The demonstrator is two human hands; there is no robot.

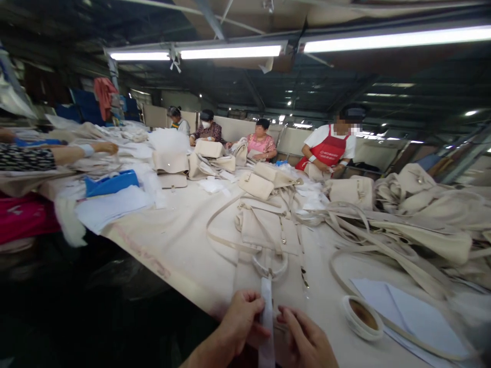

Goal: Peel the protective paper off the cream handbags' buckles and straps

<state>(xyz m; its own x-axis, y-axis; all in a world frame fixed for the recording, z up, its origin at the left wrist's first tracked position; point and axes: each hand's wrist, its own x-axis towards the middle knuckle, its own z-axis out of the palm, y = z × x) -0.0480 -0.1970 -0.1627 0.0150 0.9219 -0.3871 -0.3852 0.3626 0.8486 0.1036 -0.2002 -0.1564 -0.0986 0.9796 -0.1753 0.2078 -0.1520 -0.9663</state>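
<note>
A narrow white strip (266, 312) runs upright in front of me, from the bottom edge of the view towards a beige bag's pale wrapped handle loop (270, 267). My left hand (241, 319) pinches it between thumb and fingers. On the other side, my right hand (307, 337) has its bent fingers apart, tips close beside the strip, with nothing visible in them. The beige handbag (261, 230) lies on the table just beyond, its metal clasp showing and its long strap (220, 237) curving out to the left.
A roll of white tape (362, 318) lies at right beside white paper sheets (414, 317). Beige bags and straps (422, 230) are heaped there. A blue object (111, 184) stands left near the table edge. Several co-workers sit or stand across the table; another person's arm (72, 153) reaches in from the left.
</note>
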